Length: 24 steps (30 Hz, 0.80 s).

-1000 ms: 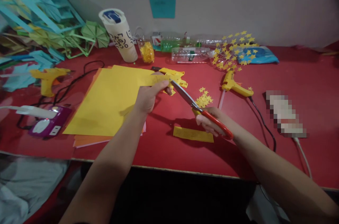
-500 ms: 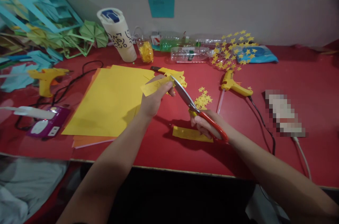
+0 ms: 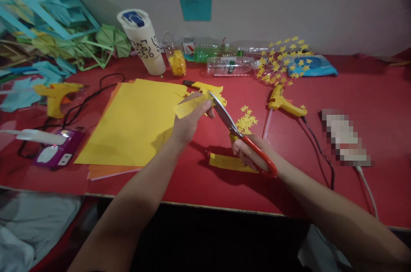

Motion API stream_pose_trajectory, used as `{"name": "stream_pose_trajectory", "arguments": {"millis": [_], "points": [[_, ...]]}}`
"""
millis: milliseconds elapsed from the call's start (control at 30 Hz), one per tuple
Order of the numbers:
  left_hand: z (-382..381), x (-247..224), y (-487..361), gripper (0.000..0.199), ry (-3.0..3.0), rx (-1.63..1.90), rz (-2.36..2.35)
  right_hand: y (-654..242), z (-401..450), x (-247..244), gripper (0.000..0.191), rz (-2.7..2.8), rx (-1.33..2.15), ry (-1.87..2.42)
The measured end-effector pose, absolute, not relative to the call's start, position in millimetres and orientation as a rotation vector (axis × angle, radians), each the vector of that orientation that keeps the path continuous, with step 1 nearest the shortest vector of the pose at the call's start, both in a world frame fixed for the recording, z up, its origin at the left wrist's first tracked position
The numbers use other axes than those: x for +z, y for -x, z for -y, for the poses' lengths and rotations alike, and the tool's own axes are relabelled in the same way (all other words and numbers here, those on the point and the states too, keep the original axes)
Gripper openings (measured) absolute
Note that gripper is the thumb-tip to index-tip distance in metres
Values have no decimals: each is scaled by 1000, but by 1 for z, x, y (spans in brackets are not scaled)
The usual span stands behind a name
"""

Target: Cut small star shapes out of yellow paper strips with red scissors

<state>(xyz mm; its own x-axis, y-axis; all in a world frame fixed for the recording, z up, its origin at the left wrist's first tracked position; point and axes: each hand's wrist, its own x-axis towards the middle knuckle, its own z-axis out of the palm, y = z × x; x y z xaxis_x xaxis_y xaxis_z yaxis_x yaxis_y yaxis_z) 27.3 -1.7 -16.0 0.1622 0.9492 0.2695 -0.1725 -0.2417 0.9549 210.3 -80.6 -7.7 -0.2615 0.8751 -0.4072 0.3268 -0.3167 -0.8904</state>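
Note:
Between the thumb and fingers of my left hand (image 3: 189,122) is a yellow paper strip (image 3: 186,108) with faint drawn lines. My right hand (image 3: 248,152) is wrapped round the red handles of a pair of scissors (image 3: 223,111). Their blade tips meet the strip's right end, close to my left thumb. Under my right hand a second yellow strip (image 3: 226,162) lies on the red table (image 3: 192,182). A small pile of cut yellow paper stars (image 3: 246,121) sits just beyond the scissors. Yellow scraps and a dark-ended cutter (image 3: 189,83) lie behind my left hand.
Yellow sheets (image 3: 128,122) are stacked at left. Yellow glue guns (image 3: 285,105) (image 3: 58,94) with cords lie on both sides, near a purple power socket (image 3: 59,150) and a blurred phone (image 3: 345,137). A white tumbler (image 3: 144,45), plastic bottles (image 3: 229,65) and a star-covered piece (image 3: 279,64) line the wall.
My left hand and the strip have shifted slightly to the right. The scissors have moved very little and stay at the strip's end.

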Motion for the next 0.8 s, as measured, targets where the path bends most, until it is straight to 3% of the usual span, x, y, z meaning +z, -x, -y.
{"name": "stream_pose_trajectory", "arguments": {"millis": [800], "points": [[3, -14, -27, 24, -1314, 1305, -849, -211, 81, -8, 51, 1471, 1573, 1537]]}}
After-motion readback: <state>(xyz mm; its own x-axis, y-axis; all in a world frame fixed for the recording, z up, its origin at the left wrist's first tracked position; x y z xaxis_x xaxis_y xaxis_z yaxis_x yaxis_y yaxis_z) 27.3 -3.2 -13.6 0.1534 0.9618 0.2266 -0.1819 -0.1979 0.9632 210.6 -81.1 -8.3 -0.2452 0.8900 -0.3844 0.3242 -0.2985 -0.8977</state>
